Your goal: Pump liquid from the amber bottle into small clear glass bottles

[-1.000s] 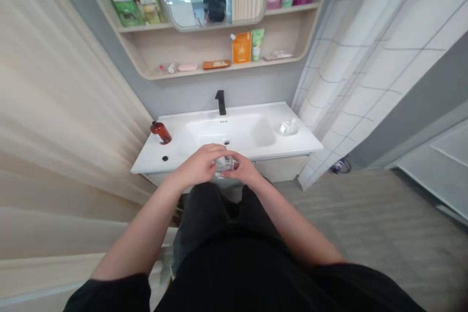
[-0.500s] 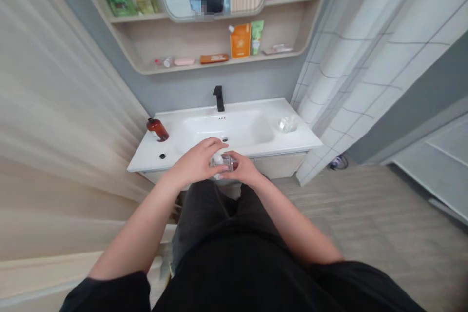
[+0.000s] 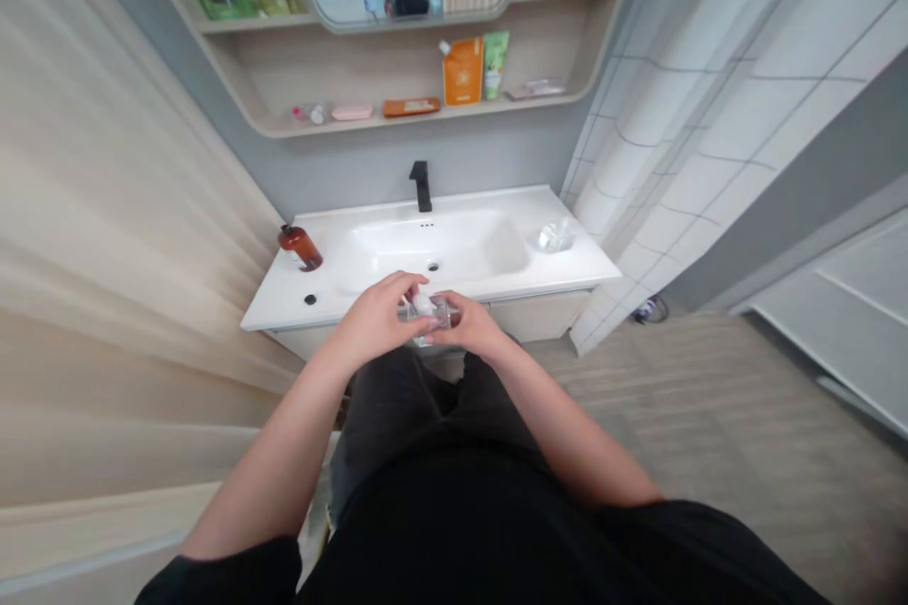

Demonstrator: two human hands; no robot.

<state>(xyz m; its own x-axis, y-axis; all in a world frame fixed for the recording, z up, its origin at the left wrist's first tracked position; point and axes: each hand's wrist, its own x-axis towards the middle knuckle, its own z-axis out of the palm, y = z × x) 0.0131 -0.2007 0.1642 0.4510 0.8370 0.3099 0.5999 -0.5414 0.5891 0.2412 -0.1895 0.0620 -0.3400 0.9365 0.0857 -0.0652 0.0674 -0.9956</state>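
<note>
1. Drawn back from across the top of the clear, box-shaped, see-through container (image 3: pixel 443 311), the left hand's (image 3: pixel 379 317) fingers leave a small white piece (image 3: pixel 424 303) in plain sight. A second ago they lay over it, so the piece now seems easier to reach.
2. The left thumb and fingers stand apart around the white piece; whether they pinch it, I cannot tell. The right hand (image 3: pixel 474 323) is clamped on the container's right side, holding it between the hands, off the front edge of the glossy white bench (image 3: pixel 276 302).
3. On the bench, well to the left, are a black round spot (image 3: pixel 310 300) and, beyond it, a tilted-looking amber bottle (image 3: pixel 301 249). Crumpled-looking clear plastic (image 3: pixel 555 237) lies on the right side.
4. Behind the white rectangular basin (image 3: pixel 468 246) stands an angular black tap (image 3: pixel 421 186).
</note>
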